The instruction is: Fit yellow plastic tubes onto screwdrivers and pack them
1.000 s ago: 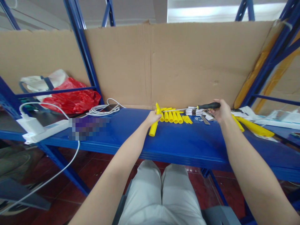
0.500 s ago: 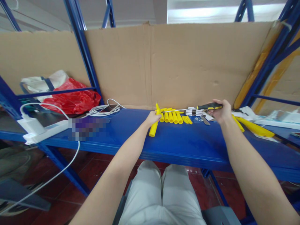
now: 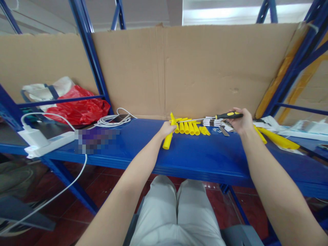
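Observation:
My left hand [image 3: 167, 130] is closed around a yellow plastic piece with a hollow, tube-like lower end [image 3: 167, 141] and a narrow top. In my right hand [image 3: 243, 122] is a screwdriver [image 3: 227, 115] with a black and yellow handle, gripped by the handle's rear end. Its long metal shaft points left, and the tip meets the side of the yellow piece near my left fingers. What the tip touches is too small to make out. Just right of my left hand, several similar yellow pieces [image 3: 189, 129] lie in a row, with small flat yellow parts [image 3: 204, 131] beside them.
White-and-black small parts [image 3: 212, 122] and a flat metal strip [image 3: 224, 132] lie between my hands on the blue shelf [image 3: 200, 153]. Larger yellow pieces [image 3: 279, 138] rest at right. Coiled white cable [image 3: 112, 120], a power strip [image 3: 55, 142] and a red bag [image 3: 79, 106] are left. Cardboard [image 3: 205, 68] stands behind.
The screwdriver has turned about its long axis: more yellow shows on top of its handle. My right fingers have shifted slightly on it. My left hand and the yellow piece stay in place.

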